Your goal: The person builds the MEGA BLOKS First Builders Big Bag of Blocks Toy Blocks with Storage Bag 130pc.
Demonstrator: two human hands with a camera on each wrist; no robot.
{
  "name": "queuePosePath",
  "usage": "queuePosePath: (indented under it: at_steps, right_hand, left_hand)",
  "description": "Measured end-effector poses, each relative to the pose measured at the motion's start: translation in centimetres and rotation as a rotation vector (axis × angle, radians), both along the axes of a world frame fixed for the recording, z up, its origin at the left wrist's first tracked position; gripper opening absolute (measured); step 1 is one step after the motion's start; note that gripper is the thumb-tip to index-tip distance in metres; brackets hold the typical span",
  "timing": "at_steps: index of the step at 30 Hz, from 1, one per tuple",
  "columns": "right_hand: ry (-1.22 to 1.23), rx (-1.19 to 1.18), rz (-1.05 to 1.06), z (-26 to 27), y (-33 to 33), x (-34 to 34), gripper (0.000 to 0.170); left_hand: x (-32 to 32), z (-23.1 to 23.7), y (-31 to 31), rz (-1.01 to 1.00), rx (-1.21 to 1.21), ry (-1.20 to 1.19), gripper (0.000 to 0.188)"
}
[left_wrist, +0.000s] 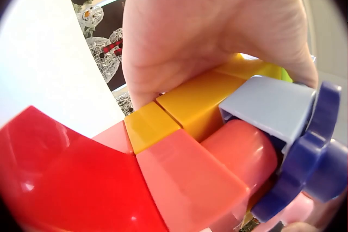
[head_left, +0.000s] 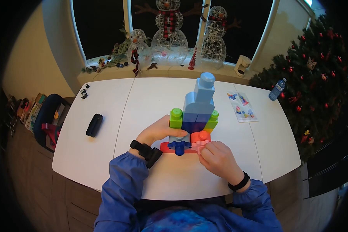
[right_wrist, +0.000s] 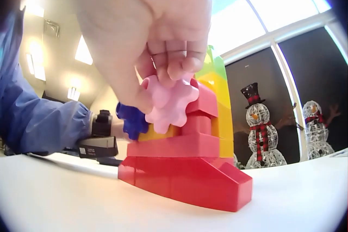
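Note:
A tower of toy building blocks (head_left: pixel 197 112) stands on the table, light blue on top, dark blue in the middle, green and yellow at the sides. Its base is red blocks (right_wrist: pixel 179 183). My left hand (head_left: pixel 158 132) grips the tower's left side, its thumb lying over a pale grey-blue block (left_wrist: pixel 272 104). On that block's front sits a dark blue gear (head_left: pixel 179 147). With thumb and fingers, my right hand (head_left: pixel 219 158) pinches a pink gear (right_wrist: pixel 171 104) at the front of a coral-red block (head_left: pixel 200 136), right beside the blue gear.
On the white table (head_left: pixel 150 96) lie a black case (head_left: pixel 94 125) and small black pieces (head_left: pixel 84 92) at left. A picture sheet (head_left: pixel 242 106) and a water bottle (head_left: pixel 277 89) are at right. Wire snowmen (head_left: pixel 169 38) line the windowsill, near a decorated tree (head_left: pixel 309 77).

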State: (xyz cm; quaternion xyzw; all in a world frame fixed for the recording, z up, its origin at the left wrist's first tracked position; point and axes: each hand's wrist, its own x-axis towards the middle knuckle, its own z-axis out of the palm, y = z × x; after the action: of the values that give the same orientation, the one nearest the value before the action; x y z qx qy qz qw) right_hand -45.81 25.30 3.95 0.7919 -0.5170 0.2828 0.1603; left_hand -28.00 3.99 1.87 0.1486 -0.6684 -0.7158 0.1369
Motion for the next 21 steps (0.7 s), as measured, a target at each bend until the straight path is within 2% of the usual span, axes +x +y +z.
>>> queuePosePath:
  at_steps: [3, 6, 18, 21]
  right_hand:
    - [-0.013, 0.003, 0.008, 0.1, -0.1, 0.0, 0.018]
    - [-0.006, 0.009, 0.013, 0.2, -0.1, -0.3, 0.018]
    - [-0.061, 0.006, 0.033, -0.1, -0.4, -0.7, 0.017]
    - [-0.063, 0.047, 0.040, 0.9, 0.3, -0.8, 0.022]
  left_hand:
    - [-0.1, -1.1, -0.5, 0.008, 0.011, 0.003, 0.073]
    - [-0.3, -0.8, -0.1, 0.039, -0.083, 0.078, 0.046]
    - [0.2, 0.1, -0.1, 0.062, -0.073, 0.032, 0.053]
    - [0.5, 0.1, -0.9, 0.024, -0.118, -0.031, 0.066]
